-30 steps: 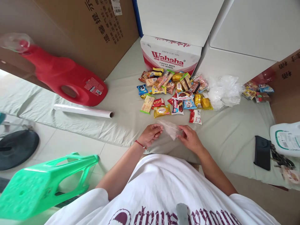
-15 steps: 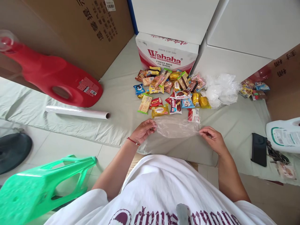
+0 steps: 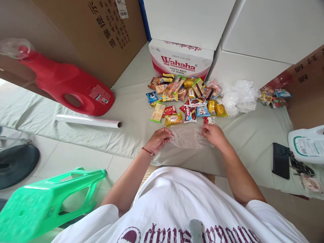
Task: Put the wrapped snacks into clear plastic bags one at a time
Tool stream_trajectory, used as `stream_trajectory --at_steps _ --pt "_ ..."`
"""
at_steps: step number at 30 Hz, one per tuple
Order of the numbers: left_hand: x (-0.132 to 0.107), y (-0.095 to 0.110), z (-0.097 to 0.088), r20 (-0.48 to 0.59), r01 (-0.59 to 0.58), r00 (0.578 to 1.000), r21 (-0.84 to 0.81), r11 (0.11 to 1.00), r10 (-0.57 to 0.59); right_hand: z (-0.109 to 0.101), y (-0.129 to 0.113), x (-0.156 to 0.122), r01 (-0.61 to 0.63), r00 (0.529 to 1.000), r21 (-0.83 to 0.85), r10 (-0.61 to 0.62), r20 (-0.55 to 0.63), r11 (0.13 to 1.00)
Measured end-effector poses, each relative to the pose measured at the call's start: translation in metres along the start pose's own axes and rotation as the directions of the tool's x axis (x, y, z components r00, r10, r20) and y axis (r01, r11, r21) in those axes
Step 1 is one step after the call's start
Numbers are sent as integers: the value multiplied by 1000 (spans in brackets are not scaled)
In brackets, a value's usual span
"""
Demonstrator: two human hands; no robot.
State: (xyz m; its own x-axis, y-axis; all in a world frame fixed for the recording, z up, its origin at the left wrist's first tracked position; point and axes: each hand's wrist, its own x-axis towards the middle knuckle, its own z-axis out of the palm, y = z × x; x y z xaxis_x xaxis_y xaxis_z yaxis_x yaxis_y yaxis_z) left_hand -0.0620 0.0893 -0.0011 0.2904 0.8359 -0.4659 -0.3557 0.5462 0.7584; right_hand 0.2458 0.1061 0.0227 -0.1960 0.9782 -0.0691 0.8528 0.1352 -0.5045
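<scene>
A clear thin plastic bag lies stretched between my two hands over the pale cloth. My left hand, with a red string at the wrist, pinches the bag's left edge. On the right edge, the fingers of my right hand are closed on the plastic, close to a red and white snack packet. Just beyond the bag lies a heap of several wrapped snacks.
A Wahaha carton stands behind the snacks, with crumpled clear bags to their right. A red detergent jug and a white roll lie left. A black phone, keys and a white jug lie right. A green stool is lower left.
My hands first pulled the crumpled bag apart into a wide stretch. Since then my right hand has come back left and forward, and the bag is narrower between them.
</scene>
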Motion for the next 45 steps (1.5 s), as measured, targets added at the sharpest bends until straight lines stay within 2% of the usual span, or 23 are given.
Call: stream_trajectory --at_steps 2,4,7,10,14,16,19,20,22,24,25,27,28,30,33,36,38,41,45 --pt "1 0 -1 -28 2 1000 -10 1000 -2 -5 3 -3 52 998 46 -53 19 998" --pt "3 1 -1 -60 7 998 -31 999 -9 -14 3 -13 159 985 108 -151 -79 981" --pt "6 2 -2 -76 14 997 -62 998 -19 -30 -1 -39 331 923 129 -292 -251 935" --pt "9 5 -3 -81 24 996 -67 997 -29 -43 -4 -70 400 885 80 -362 -293 913" --pt "11 6 -2 -96 21 995 -52 998 -26 -52 1 -93 346 919 58 -326 -221 936" --pt "11 5 -1 -86 12 996 -37 999 -16 -51 3 -89 237 937 17 -224 -266 971" --pt "10 3 0 -80 2 997 -35 999 -5 -40 0 -63 27 947 -85 -53 -316 996" --pt "9 2 1 -83 0 997 -38 999 -3 -34 -3 -51 -32 960 -120 -3 -281 992" --pt "8 1 1 -90 -4 996 -43 999 0 -20 -12 -29 -118 987 -188 95 -127 975" --pt "6 0 2 -97 -7 995 -46 999 3 -8 -20 -12 -149 982 -225 170 79 963" --pt "6 0 1 -100 -9 995 -49 999 4 -3 -24 -7 -134 972 -215 171 163 967" --pt "5 0 1 -106 -16 994 -55 998 10 1 -28 -4 -43 972 -141 74 221 989" --pt "4 0 1 -109 -19 994 -60 998 12 0 -28 -6 26 983 -90 -9 183 996" --pt "5 0 0 -113 -21 993 -68 997 13 -7 -27 -17 184 983 -19 -184 20 983" --pt "7 0 -2 -115 -10 993 -81 997 0 -22 -23 -46 328 922 -30 -327 -208 944" --pt "10 1 -4 -116 -2 993 -99 995 -10 -31 -16 -84 394 859 -131 -415 -299 910" --pt "12 1 -5 -119 2 993 -113 994 -15 -31 -11 -111 460 814 -194 -498 -298 867" --pt "13 0 -5 -130 12 991 -127 992 -29 -21 -5 -145 553 765 -243 -601 -230 797" --pt "14 -1 -4 -131 19 991 -132 991 -37 5 -2 -171 583 771 -240 -622 -140 776"
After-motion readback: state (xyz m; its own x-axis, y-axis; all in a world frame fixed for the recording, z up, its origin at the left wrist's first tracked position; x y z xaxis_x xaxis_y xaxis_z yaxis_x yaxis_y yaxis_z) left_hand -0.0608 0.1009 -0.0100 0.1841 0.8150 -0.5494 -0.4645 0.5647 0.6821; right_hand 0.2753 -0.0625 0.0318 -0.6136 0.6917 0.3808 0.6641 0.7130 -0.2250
